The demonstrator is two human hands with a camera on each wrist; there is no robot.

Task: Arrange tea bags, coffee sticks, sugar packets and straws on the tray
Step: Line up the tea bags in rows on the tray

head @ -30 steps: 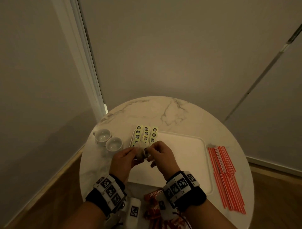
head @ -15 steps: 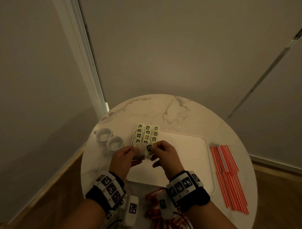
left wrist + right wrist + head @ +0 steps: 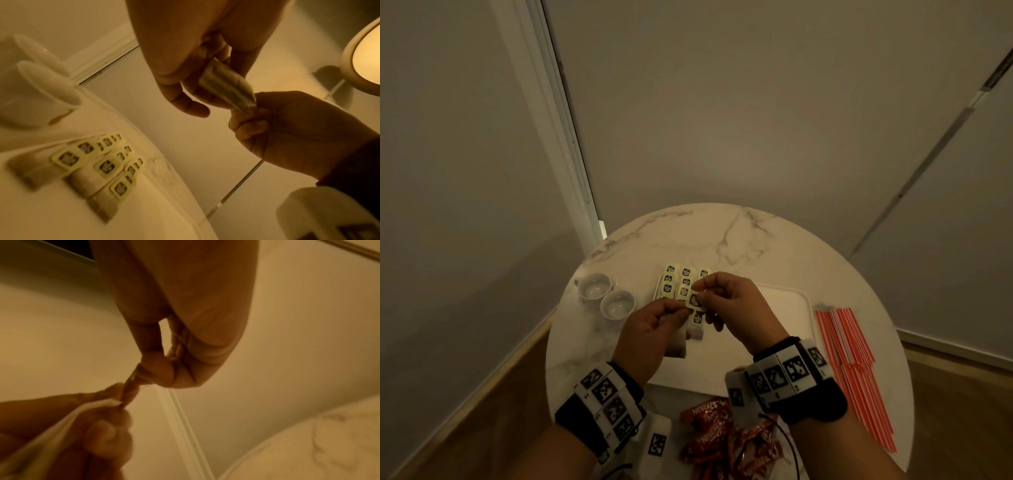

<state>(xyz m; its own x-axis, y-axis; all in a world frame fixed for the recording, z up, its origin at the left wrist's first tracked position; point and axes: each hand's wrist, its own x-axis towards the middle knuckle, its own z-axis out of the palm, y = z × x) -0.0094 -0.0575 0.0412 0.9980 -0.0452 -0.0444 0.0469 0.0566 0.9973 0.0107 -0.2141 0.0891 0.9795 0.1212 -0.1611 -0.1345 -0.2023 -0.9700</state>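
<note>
Tea bag (image 3: 677, 337) hangs lower left of centre, pinched in left hand (image 3: 650, 329); tag (image 3: 694, 301) up-right, pinched by right hand (image 3: 736, 305). Probably laid next beside rows (image 3: 681, 284) on tray (image 3: 791, 308).

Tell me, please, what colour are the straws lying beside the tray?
The straws are red and white striped, clearest in the head view.
</note>
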